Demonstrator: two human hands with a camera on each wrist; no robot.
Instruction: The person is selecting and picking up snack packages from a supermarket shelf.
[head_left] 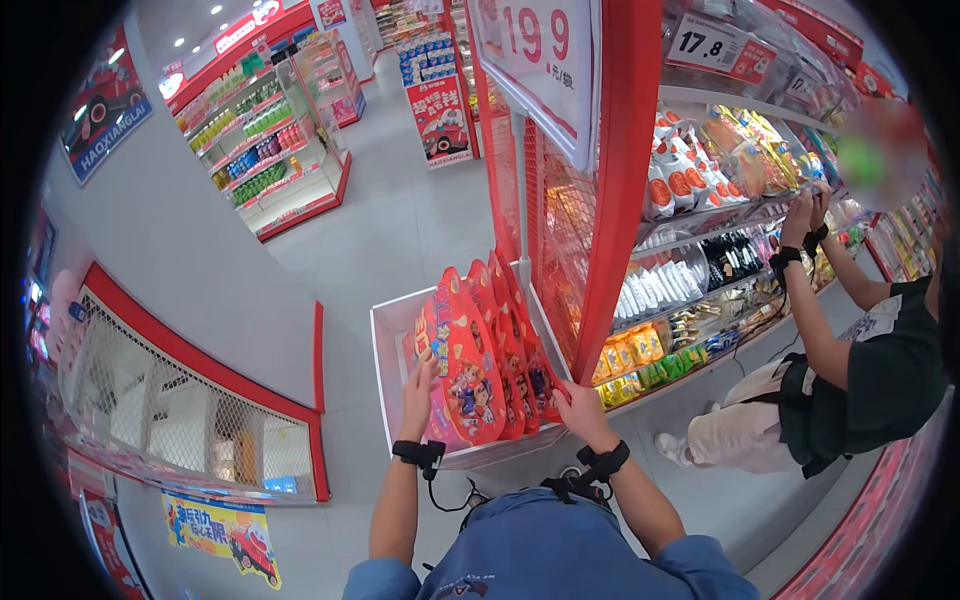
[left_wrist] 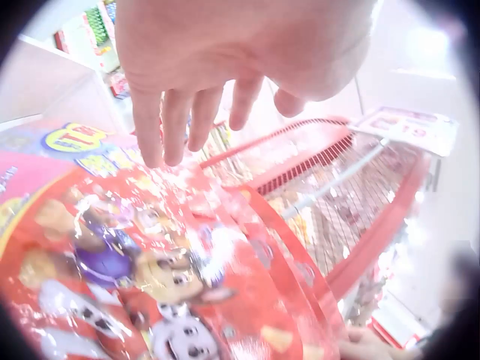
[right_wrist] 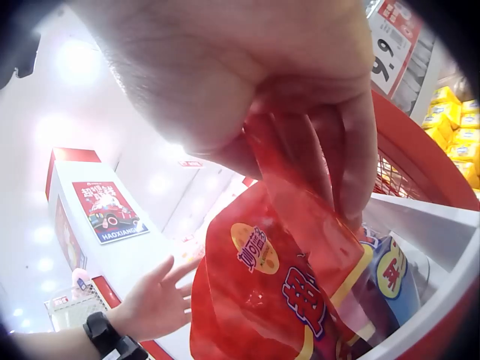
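Several large red snack bags point(head_left: 465, 370) with cartoon characters stand upright, one behind another, in a white bin point(head_left: 391, 395). At the front bag's left edge is my left hand point(head_left: 418, 395), its fingers extended. In the left wrist view those straight fingers hang over the glossy front of the bag point(left_wrist: 172, 270). My right hand point(head_left: 585, 412) is at the right side of the row. The right wrist view shows its thumb and fingers pinching the red edge of a bag point(right_wrist: 232, 300). Part of that grip is hidden behind the palm.
A red-framed mesh rack point(head_left: 610, 190) with a price sign point(head_left: 535, 60) rises right behind the bin. Shelves of packaged snacks point(head_left: 690, 270) run along the right, where another person point(head_left: 860, 370) reaches in. A grey wall point(head_left: 220, 270) stands left.
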